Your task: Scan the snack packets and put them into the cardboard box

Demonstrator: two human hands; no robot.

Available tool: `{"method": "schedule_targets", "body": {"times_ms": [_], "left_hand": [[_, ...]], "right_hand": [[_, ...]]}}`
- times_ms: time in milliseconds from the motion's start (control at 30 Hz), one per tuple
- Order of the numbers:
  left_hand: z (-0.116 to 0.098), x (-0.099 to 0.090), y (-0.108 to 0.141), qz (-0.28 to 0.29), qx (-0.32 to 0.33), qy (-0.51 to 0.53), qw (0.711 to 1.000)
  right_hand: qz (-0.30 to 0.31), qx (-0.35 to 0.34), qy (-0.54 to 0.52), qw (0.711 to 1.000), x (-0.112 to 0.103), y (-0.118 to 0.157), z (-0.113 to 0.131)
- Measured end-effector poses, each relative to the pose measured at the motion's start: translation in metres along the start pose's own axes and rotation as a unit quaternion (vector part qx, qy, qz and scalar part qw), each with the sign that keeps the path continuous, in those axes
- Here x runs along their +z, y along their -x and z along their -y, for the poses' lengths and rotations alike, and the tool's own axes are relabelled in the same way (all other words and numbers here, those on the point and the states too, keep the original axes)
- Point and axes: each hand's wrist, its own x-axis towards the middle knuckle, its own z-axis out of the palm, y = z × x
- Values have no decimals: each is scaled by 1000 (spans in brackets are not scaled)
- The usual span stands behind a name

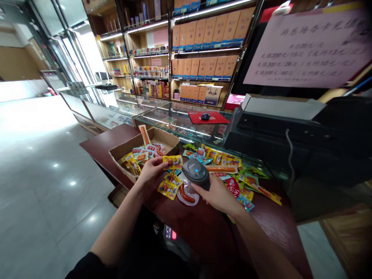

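Note:
Between the fingers of my left hand [152, 170] is a yellow snack packet [173, 161], held up beside the box. My right hand [217, 190] is wrapped round the handle of a grey barcode scanner [195, 172], which has a blue light on top. The scanner's head is close to the yellow packet. Below them on the table lie more yellow packets [168, 188] and a curved sausage in clear wrapping [187, 193]. To the left, a cardboard box [171, 144] holds several wrapped snacks, with a long sausage packet [144, 135] leaning on its back wall.
A pile of mixed snack packets [222, 158] spreads right of the scanner on the dark red table [122, 135]. Behind stands a glass counter [162, 112] with a mouse [205, 116] on a red mat [193, 117]. A black monitor [250, 73] with a paper sign rises at right.

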Motion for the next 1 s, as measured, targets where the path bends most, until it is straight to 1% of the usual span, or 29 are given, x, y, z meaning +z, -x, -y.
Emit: {"method": "schedule_targets", "body": {"times_ms": [333,467,533,633,767,833,867,933,1000], "left_hand": [[3,1,3,5,-3,1,1000],[2,-7,-2,4,11,-9,1000],[-4,-16,-6,-15,35,-33,999],[-21,-38,-10,-76,75,-53,993],[-46,-74,-8,-163,124,-19,979],[-52,-87,-6,-194,144,-2,970],[-53,-92,-5,-203,148,2,968],[-50,-95,-3,-198,149,-1,969],[-43,-91,-3,-177,138,-10,975]], "right_hand": [[1,5,2,1000,-1,1,3],[0,12,2,1000,1,1,1],[-4,13,3,1000,2,1,-1],[-7,2,-6,1000,5,0,-5],[3,1,-5,1000,8,-3,-9],[11,9,8,1000,9,-5,-10],[13,11,12,1000,9,-5,-11],[11,10,15,1000,9,-6,-12],[3,1,7,1000,8,-6,-12]]}}
